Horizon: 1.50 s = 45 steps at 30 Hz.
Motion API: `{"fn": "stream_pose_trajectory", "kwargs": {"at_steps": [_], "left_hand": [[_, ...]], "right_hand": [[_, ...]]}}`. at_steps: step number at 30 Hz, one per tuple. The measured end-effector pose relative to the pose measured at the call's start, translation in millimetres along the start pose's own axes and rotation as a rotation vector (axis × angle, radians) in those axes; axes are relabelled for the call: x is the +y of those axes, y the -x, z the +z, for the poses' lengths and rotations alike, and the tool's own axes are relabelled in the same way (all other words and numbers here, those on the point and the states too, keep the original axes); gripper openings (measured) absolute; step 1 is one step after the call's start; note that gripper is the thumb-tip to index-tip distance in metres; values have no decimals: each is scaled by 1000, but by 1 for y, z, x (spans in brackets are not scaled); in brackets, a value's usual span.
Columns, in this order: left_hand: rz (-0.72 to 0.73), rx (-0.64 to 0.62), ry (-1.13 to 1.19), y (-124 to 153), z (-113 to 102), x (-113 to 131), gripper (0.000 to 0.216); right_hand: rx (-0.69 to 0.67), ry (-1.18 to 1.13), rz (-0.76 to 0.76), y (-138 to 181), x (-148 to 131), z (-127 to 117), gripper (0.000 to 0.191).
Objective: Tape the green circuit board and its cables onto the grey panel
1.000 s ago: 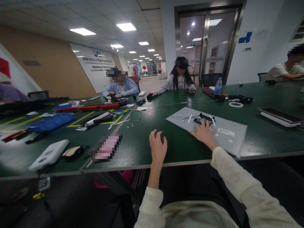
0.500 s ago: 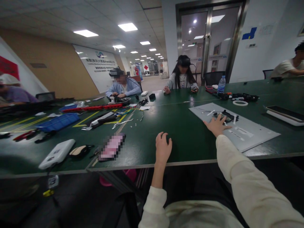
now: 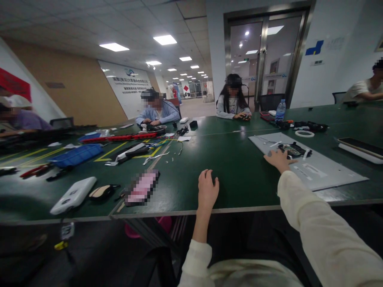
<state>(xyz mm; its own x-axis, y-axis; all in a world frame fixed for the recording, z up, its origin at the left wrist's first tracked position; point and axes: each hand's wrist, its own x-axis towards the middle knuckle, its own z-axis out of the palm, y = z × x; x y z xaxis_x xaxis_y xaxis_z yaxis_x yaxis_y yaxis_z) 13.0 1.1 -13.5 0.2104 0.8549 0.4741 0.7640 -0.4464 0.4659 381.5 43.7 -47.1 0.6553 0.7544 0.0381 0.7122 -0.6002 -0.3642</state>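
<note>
My right hand (image 3: 279, 160) lies with its fingers spread on a flat light-grey panel (image 3: 338, 175) on the green table. By its fingertips is a small dark electronic part (image 3: 295, 150) with bits of white tape around it; whether the fingers touch it I cannot tell. Thin white strips (image 3: 311, 169) lie on the panel in front of that part. Near the table's front edge, my left hand (image 3: 208, 187) rests on the bare green surface, fingers loosely curved and apart, holding nothing. A phone in pink (image 3: 142, 187) lies to its left.
Left on the table are a white device (image 3: 73, 195), a black-and-tan mouse-like object (image 3: 101, 192), a blue tray (image 3: 76, 156) and cables. A tape roll (image 3: 304, 134) and a water bottle (image 3: 280, 110) stand behind the panel, a tablet-like slab (image 3: 362, 149) right. People sit opposite.
The grey panel has slid to the right together with my right hand. My left hand has stayed nearly in place. The person opposite has brought both hands together around a small dark object.
</note>
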Motion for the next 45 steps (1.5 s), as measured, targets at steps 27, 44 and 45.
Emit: {"fn": "stream_pose_trajectory", "kwargs": {"at_steps": [27,44,45], "left_hand": [[30,-37,-61,3,-3,2,37],[45,-112,-98,3,0,-2,39],[44,-114,-96,3,-1,-1,39]], "right_hand": [[52,13,-28,-2,23,-3,54],[94,-64,-37,-2,29,-5,53],[123,-113,-32,-1,29,-7,54]]}}
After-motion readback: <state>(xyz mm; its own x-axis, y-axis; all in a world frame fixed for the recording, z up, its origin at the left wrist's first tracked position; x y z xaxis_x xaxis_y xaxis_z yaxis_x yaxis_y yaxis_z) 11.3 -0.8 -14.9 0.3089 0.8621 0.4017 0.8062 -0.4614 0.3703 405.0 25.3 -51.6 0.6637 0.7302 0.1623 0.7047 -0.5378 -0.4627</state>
